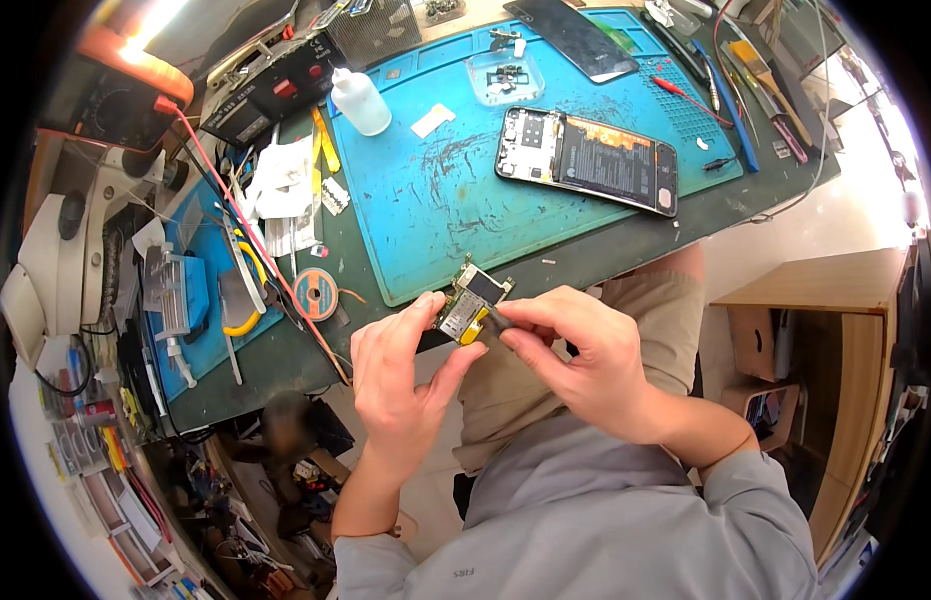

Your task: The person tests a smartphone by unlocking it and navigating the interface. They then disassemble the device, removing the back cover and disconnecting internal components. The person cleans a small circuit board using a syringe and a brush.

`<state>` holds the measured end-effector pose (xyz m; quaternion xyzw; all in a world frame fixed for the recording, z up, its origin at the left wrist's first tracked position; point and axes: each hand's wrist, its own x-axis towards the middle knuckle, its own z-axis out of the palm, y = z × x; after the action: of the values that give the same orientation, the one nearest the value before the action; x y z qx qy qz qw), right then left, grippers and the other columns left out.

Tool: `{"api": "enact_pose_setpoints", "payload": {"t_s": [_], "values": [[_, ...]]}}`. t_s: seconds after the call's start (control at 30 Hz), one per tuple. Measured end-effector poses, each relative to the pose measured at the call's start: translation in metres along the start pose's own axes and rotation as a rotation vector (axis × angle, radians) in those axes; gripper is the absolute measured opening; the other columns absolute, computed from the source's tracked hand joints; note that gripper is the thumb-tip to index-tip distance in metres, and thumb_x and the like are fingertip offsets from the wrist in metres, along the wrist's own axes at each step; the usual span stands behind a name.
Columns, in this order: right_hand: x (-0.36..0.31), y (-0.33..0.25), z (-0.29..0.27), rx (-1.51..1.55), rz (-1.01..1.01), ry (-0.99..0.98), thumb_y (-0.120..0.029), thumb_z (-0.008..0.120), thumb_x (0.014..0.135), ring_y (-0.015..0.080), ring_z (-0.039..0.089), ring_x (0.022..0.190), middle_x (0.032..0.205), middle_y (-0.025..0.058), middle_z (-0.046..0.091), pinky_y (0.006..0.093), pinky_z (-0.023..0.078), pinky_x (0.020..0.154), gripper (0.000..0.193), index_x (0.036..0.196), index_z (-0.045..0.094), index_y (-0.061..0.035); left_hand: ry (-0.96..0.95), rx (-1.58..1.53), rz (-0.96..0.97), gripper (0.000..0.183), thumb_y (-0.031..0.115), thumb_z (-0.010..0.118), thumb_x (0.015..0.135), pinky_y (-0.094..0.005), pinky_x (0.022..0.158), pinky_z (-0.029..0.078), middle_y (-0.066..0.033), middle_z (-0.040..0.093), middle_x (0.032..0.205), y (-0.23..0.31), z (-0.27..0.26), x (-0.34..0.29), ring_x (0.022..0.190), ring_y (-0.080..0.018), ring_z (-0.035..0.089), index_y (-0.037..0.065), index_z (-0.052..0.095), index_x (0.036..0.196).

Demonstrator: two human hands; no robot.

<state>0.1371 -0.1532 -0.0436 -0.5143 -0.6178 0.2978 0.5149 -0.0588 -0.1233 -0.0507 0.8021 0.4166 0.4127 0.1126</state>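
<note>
Between the fingers and thumb of my left hand [397,375] sits a phone circuit board [472,302], tilted, just past the near edge of the bench. Metal shields, a dark square and a yellow patch show on its upper face. My right hand [590,355] pinches a small dark piece [497,322] at the board's right side; its kind is too small to make out, and I cannot tell if it touches the board. Farther off on the blue mat [425,220] lies an opened phone [590,160] with its battery exposed.
A clear tray of small parts [505,78], a phone screen [575,40] and a white squeeze bottle [361,102] are on the mat. Left of it stand a solder wick spool [316,294], yellow-handled pliers [247,285], a red cable [250,230] and a microscope [75,230]. Tools lie far right.
</note>
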Motion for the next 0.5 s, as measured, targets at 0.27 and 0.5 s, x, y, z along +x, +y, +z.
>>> {"api": "enact_pose_setpoints", "payload": {"t_s": [0.27,0.5], "values": [[-0.0009,0.0027,0.0070,-0.104,-0.031,0.023,-0.002,0.078,0.083,0.0165,0.058,0.057,0.076,0.0067,0.065,0.0292,0.046,0.050,0.021,0.104,0.072,-0.0020,0.044,0.027,0.078,0.063,0.021,0.089,0.074,-0.0345,0.080,0.048,-0.0088,0.073,0.111,-0.0067,0.0042,-0.0019,0.093,-0.0222,0.069,0.001,0.061,0.127],[0.0012,0.0036,0.0083,-0.156,-0.067,0.028,-0.003,0.079,0.083,0.0178,0.057,0.056,0.075,0.0066,0.063,0.0300,0.046,0.049,0.019,0.101,0.072,-0.0013,0.046,0.028,0.095,0.062,0.022,0.088,0.076,-0.0343,0.078,0.048,-0.0089,0.073,0.110,-0.0072,0.0029,-0.0006,0.091,-0.0223,0.069,0.000,0.060,0.127]]}}
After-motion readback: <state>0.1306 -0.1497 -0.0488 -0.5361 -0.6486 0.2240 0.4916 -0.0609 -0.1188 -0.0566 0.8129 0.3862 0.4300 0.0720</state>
